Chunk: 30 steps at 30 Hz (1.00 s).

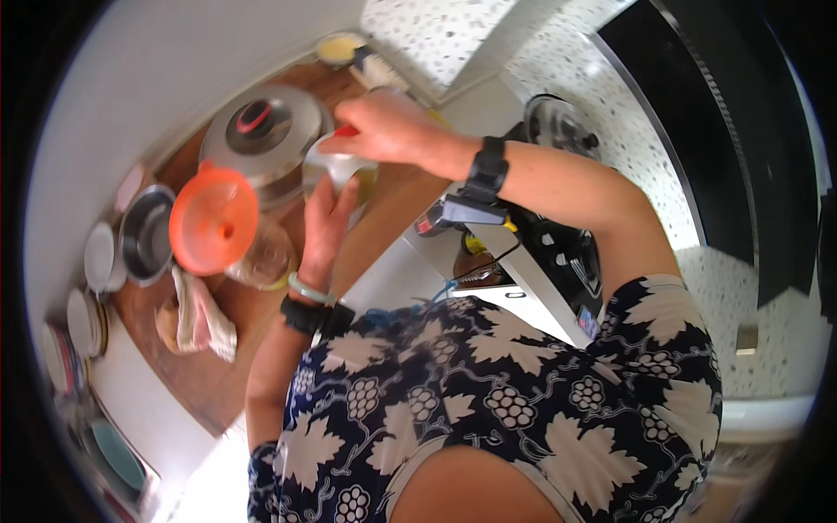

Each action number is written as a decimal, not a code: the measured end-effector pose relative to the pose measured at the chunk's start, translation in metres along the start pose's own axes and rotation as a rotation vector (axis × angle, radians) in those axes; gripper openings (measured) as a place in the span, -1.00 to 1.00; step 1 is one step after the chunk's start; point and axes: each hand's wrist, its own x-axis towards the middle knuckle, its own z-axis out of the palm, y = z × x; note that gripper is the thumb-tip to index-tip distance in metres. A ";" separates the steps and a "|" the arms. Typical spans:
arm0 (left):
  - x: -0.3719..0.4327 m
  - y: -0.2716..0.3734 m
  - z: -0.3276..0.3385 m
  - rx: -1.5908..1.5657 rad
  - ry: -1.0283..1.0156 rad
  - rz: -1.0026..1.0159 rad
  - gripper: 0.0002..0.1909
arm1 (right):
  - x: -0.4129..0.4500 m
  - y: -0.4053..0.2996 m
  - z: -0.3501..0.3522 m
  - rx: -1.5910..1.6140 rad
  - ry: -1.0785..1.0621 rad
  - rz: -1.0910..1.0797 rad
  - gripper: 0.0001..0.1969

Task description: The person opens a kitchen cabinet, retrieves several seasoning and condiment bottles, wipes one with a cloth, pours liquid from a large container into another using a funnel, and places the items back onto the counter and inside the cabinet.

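A clear container (pixel 367 183) with a white neck and some yellowish contents is between my hands, blurred by motion. My left hand (pixel 327 222) grips it from the near side, thumb and finger at the white part. Above it, my right hand (pixel 386 127) closes on a small red piece (pixel 346 131) at the container's top; the fingers hide most of it, so I cannot tell if it is a cap or a handle. Left of my left hand, an orange funnel (pixel 212 202) rests at the top of a glass jar (pixel 267 258).
Behind stands a steel pot with a glass lid (pixel 281 127). A metal bowl (pixel 134 238), stacked dishes (pixel 82 320) and a cloth (pixel 196 317) lie around the wooden counter (pixel 245 366). To the right are bottles (pixel 474 268), a lidded pan (pixel 559 124) and a stove (pixel 562 248).
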 end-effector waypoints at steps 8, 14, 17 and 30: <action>0.020 0.028 0.030 0.068 0.047 -0.024 -0.78 | -0.020 0.036 -0.032 0.204 0.048 -0.293 -0.63; 0.023 0.057 0.046 0.009 0.022 -0.135 -0.78 | -0.014 0.051 -0.057 0.202 -0.047 -0.308 -0.67; 0.014 0.048 0.051 0.112 -0.008 -0.138 -0.77 | -0.030 0.060 -0.052 0.207 -0.049 -0.200 -0.61; 0.065 0.094 0.172 -0.125 -0.258 -0.360 -0.79 | -0.171 0.179 -0.131 0.581 0.206 0.073 -0.78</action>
